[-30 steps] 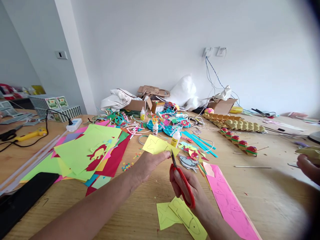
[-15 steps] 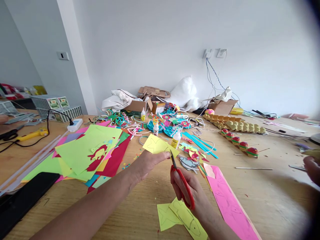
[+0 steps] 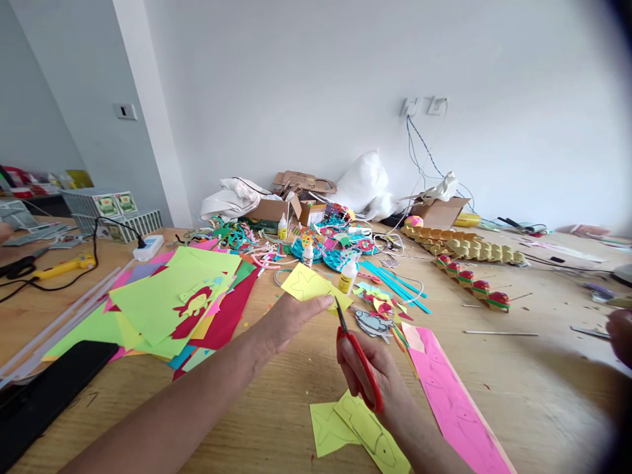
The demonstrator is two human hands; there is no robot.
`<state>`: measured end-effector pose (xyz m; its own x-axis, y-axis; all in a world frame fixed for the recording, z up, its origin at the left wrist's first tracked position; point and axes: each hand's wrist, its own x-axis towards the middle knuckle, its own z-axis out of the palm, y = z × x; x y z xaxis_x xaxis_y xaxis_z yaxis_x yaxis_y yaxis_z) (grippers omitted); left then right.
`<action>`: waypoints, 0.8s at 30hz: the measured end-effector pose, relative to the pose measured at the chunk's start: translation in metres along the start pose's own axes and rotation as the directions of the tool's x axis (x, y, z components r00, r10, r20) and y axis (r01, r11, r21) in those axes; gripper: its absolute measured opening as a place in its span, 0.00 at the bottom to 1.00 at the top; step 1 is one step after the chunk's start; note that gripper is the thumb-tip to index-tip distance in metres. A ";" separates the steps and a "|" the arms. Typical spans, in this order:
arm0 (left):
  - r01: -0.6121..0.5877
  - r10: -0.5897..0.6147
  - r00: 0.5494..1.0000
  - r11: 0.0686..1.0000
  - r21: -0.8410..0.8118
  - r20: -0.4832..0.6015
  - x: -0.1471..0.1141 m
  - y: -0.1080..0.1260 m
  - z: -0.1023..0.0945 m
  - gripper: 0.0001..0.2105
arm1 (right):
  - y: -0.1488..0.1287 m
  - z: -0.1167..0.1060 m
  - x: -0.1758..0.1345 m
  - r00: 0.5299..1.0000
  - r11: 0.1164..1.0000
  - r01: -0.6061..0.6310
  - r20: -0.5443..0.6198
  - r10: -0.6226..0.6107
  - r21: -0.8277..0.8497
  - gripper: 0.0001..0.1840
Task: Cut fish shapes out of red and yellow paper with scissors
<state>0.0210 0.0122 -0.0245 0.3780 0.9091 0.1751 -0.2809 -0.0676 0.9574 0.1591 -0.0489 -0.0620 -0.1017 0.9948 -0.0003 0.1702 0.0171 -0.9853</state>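
Note:
My left hand [image 3: 296, 319] pinches a piece of yellow paper [image 3: 305, 282] that has a fish outline drawn on it. Red-handled scissors [image 3: 364, 368] are in my right hand [image 3: 382, 378], with my fingers through the loops. Their blades meet the right part of the yellow paper. Below my hands, two more yellow paper pieces [image 3: 326, 428] with pencilled fish lie overlapping on the table. A grey paper fish [image 3: 374, 324] rests just right of the scissors, beside a heap of coloured scraps [image 3: 380, 299].
Stacked coloured paper [image 3: 162, 296] and a black phone-like slab [image 3: 54, 395] lie at left. A pink strip [image 3: 454, 395] with drawings runs along the right. Glue bottles [image 3: 348, 275] stand ahead, before a craft pile. Egg-carton strips [image 3: 486, 251] sit farther right. Another person's hand [image 3: 619, 336] shows at the right edge.
My hands, the yellow paper and the scissors have hardly moved. The other person's hand at the right edge has shifted slightly outward.

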 end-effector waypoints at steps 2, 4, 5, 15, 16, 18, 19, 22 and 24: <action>-0.010 0.010 1.000 1.000 0.008 -0.010 0.000 0.000 0.000 0.08 | -0.002 0.001 0.000 1.000 1.000 -0.012 -0.006 0.012 0.011 0.20; -0.022 0.022 1.000 0.999 0.024 -0.002 0.001 0.000 -0.001 0.07 | -0.004 0.001 -0.001 1.000 1.000 -0.010 -0.003 0.010 0.017 0.21; -0.027 0.027 1.000 0.999 0.032 0.003 0.001 0.000 -0.001 0.07 | -0.004 0.001 -0.001 1.000 1.000 -0.003 0.002 0.003 0.016 0.21; -0.028 0.025 0.998 0.998 0.060 0.054 0.000 0.001 0.001 0.06 | -0.004 -0.002 -0.001 0.998 0.999 0.047 0.039 -0.047 0.004 0.20; -0.022 0.019 0.999 0.998 0.054 0.050 0.000 0.001 0.001 0.06 | -0.004 -0.003 -0.001 0.998 0.999 0.051 0.039 -0.051 0.004 0.20; -0.002 0.000 0.999 0.999 0.036 0.043 0.000 0.001 0.001 0.06 | -0.002 -0.003 0.000 0.997 0.998 0.062 0.037 -0.062 0.000 0.20; 0.011 -0.012 0.999 1.000 0.027 0.041 0.000 0.001 0.000 0.06 | -0.001 -0.003 0.000 0.997 0.998 0.067 0.036 -0.067 -0.005 0.20; 0.030 -0.030 0.998 0.999 0.012 0.046 -0.001 0.002 0.000 0.05 | 0.003 -0.002 0.000 0.997 0.998 0.069 0.032 -0.068 -0.017 0.20; 0.023 -0.023 0.998 1.000 0.008 0.057 -0.001 0.002 -0.001 0.05 | 0.004 -0.001 -0.001 0.998 0.998 0.058 0.025 -0.058 -0.015 0.21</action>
<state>0.0195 0.0117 -0.0226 0.4343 0.8854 0.1657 -0.2652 -0.0501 0.9629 0.1611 -0.0494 -0.0660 -0.1358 0.9893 0.0525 0.1790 0.0766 -0.9809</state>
